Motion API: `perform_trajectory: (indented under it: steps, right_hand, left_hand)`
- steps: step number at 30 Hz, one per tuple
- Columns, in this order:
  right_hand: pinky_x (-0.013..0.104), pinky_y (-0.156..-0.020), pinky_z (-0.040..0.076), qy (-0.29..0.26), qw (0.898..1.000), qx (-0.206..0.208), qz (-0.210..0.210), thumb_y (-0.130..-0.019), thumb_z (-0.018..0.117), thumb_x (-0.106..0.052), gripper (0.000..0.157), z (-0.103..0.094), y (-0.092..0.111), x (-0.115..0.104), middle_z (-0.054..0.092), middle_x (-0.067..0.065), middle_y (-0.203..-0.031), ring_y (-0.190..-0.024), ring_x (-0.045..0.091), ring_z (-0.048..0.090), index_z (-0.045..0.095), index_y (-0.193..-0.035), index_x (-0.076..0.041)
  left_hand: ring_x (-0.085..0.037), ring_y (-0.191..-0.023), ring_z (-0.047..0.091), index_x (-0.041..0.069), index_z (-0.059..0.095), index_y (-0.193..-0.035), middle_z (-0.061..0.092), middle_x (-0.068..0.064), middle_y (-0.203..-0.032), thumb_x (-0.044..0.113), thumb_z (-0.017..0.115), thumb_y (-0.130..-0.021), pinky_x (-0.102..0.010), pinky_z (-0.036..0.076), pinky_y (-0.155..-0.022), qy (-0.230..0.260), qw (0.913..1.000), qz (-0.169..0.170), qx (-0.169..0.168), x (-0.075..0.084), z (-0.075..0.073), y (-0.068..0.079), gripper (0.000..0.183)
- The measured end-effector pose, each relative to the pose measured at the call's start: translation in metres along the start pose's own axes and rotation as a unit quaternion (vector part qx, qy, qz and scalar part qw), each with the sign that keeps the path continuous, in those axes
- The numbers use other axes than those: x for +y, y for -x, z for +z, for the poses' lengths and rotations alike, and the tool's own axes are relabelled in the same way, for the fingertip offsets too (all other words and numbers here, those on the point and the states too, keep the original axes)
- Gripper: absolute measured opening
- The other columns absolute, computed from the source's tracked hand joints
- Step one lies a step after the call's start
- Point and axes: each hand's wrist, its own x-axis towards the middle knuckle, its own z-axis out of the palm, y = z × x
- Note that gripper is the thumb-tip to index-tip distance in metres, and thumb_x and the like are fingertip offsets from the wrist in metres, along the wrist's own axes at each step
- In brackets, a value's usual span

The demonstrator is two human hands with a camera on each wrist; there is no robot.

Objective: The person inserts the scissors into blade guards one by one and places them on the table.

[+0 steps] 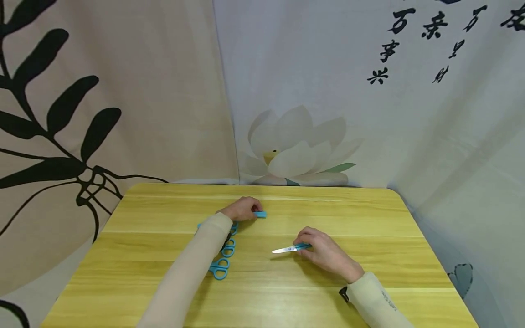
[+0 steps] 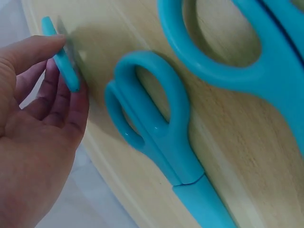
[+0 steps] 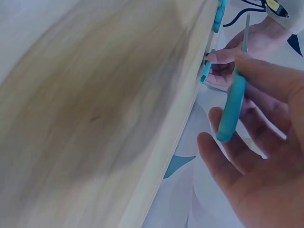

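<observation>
In the head view my left hand (image 1: pixel 242 209) is over the far middle of the table. Its thumb and fingers pinch a small flat turquoise blade cover (image 1: pixel 260 214), also seen as a slim turquoise strip in the left wrist view. My right hand (image 1: pixel 326 253) holds a pair of scissors (image 1: pixel 287 249) by turquoise handles, bare metal blades pointing left. In the right wrist view, thumb and fingertips grip the scissor handles (image 3: pixel 232 111). Beside and under the left forearm lie several turquoise scissors (image 1: pixel 219 269). One nearby pair (image 2: pixel 156 114) has a turquoise cover over its blades.
The wooden table (image 1: pixel 328 209) has a far edge against a hanging cloth (image 1: pixel 303 68) printed with a lotus and characters. Another cloth with dark leaves (image 1: pixel 65 105) hangs at left. The left sleeve (image 1: pixel 184 273) hides part of the scissors row.
</observation>
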Motion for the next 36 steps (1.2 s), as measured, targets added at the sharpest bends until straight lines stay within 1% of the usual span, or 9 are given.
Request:
perform_trajectory:
  steps: [4,9,13,16,20,23,27,32,36]
  right_hand:
    - [0.036,-0.086,0.057,0.005,1.000,0.012,0.004,-0.091,0.080,-0.009,0.016,0.000,0.002,0.001,0.064,-0.006,-0.110,-0.100,0.014,0.064,0.077,-0.106,-0.014]
    - [0.035,-0.085,0.058,0.001,1.000,0.026,0.002,-0.091,0.080,-0.009,0.016,0.001,0.003,0.002,0.064,-0.006,-0.110,-0.098,0.013,0.065,0.077,-0.105,-0.015]
    - [0.035,-0.083,0.058,-0.006,0.999,0.036,0.006,-0.091,0.080,-0.010,0.016,0.001,0.004,0.002,0.064,-0.005,-0.111,-0.097,0.013,0.065,0.077,-0.106,-0.015]
    - [0.036,-0.083,0.058,-0.005,0.999,0.047,0.014,-0.091,0.080,-0.009,0.016,0.000,0.006,0.002,0.064,-0.005,-0.112,-0.097,0.014,0.066,0.077,-0.106,-0.015]
    - [0.037,-0.084,0.058,-0.003,0.998,0.058,0.027,-0.091,0.080,-0.008,0.017,-0.001,0.007,0.003,0.064,-0.007,-0.112,-0.098,0.015,0.066,0.077,-0.106,-0.015]
    - [0.037,-0.085,0.058,-0.006,0.998,0.061,0.033,-0.091,0.080,-0.009,0.017,-0.002,0.008,0.003,0.064,-0.008,-0.112,-0.098,0.014,0.066,0.077,-0.107,-0.016]
    - [0.037,-0.084,0.058,-0.019,0.996,0.076,0.037,-0.091,0.081,-0.008,0.017,-0.002,0.008,0.003,0.064,-0.006,-0.112,-0.098,0.014,0.066,0.077,-0.106,-0.015]
    - [0.037,-0.084,0.058,-0.032,0.993,0.105,0.044,-0.090,0.080,-0.004,0.019,-0.004,0.010,0.002,0.064,-0.003,-0.114,-0.098,0.016,0.066,0.076,-0.107,-0.011]
    - [0.038,-0.085,0.057,-0.022,0.991,0.122,0.042,-0.090,0.080,-0.003,0.021,-0.007,0.010,0.001,0.065,-0.002,-0.115,-0.101,0.017,0.065,0.075,-0.109,-0.011]
  left_hand:
    - [-0.017,-0.092,0.058,0.006,0.073,-0.109,0.068,-0.003,-0.102,-0.001,0.071,-0.094,-0.032,0.053,-0.084,0.011,0.9998,0.016,0.008,0.005,-0.001,0.003,0.016]
    - [-0.018,-0.094,0.058,0.004,0.071,-0.114,0.068,-0.004,-0.106,0.000,0.071,-0.095,-0.033,0.052,-0.088,0.018,0.9989,0.033,0.028,0.012,-0.003,0.010,0.020]
    - [-0.018,-0.094,0.059,0.004,0.071,-0.114,0.068,-0.004,-0.105,0.001,0.071,-0.096,-0.033,0.053,-0.088,0.028,0.9979,0.041,0.042,0.018,-0.005,0.017,0.019]
    - [-0.018,-0.095,0.060,0.004,0.072,-0.114,0.067,-0.004,-0.105,0.000,0.071,-0.095,-0.032,0.053,-0.088,0.023,0.9967,0.063,0.045,0.023,-0.006,0.021,0.019]
    - [-0.018,-0.096,0.060,0.004,0.072,-0.114,0.066,-0.004,-0.105,0.000,0.071,-0.095,-0.030,0.052,-0.088,0.003,0.9941,0.099,0.045,0.030,-0.006,0.026,0.019]
    - [-0.017,-0.095,0.060,0.005,0.073,-0.114,0.065,-0.003,-0.104,0.002,0.072,-0.096,-0.029,0.052,-0.087,-0.002,0.9927,0.110,0.050,0.036,-0.005,0.029,0.019]
    - [-0.017,-0.096,0.060,0.005,0.072,-0.116,0.065,-0.003,-0.106,0.003,0.073,-0.096,-0.031,0.053,-0.088,0.000,0.9907,0.125,0.053,0.041,-0.001,0.036,0.020]
    - [-0.021,-0.100,0.061,0.004,0.071,-0.119,0.063,-0.005,-0.109,0.003,0.073,-0.096,-0.035,0.054,-0.091,0.004,0.9876,0.149,0.050,0.048,0.004,0.048,0.023]
    - [-0.020,-0.099,0.061,0.004,0.071,-0.121,0.062,-0.004,-0.108,0.004,0.072,-0.097,-0.034,0.054,-0.089,0.004,0.9860,0.157,0.057,0.057,0.008,0.058,0.024]
